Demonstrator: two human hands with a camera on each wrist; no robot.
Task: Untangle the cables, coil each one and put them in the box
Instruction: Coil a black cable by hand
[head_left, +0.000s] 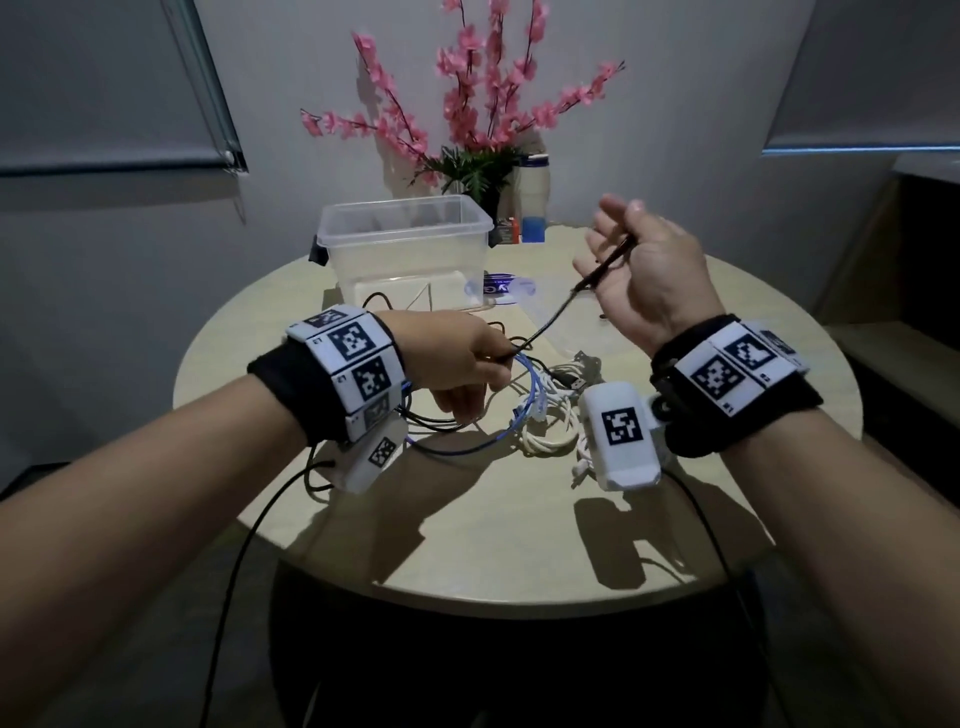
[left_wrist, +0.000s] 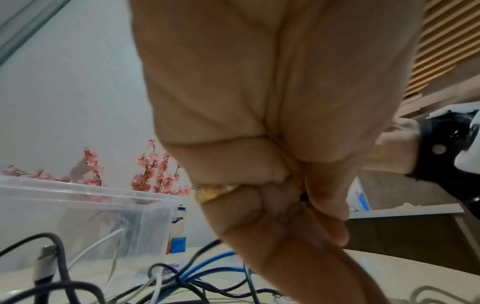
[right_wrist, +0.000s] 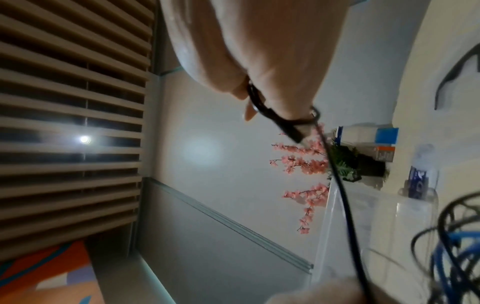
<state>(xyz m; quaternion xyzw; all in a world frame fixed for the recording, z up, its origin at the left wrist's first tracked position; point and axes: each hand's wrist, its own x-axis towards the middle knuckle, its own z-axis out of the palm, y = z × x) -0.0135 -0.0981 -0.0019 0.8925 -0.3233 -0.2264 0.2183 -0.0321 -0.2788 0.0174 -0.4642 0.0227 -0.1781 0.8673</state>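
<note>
Fingers of the left hand (head_left: 457, 364) pinch a black cable (head_left: 550, 325) low over the counter (head_left: 467, 545), just above the tangle (head_left: 524, 415) of blue, white and black cables lying there. From that pinch the black cable runs taut up and rightward to the raised right hand (head_left: 644, 280), which grips its plug end between thumb and palm, other fingers loosely spread. Behind the tangle stands the clear box (head_left: 405, 244), with pink flowers (head_left: 467, 93) beyond it.
</note>
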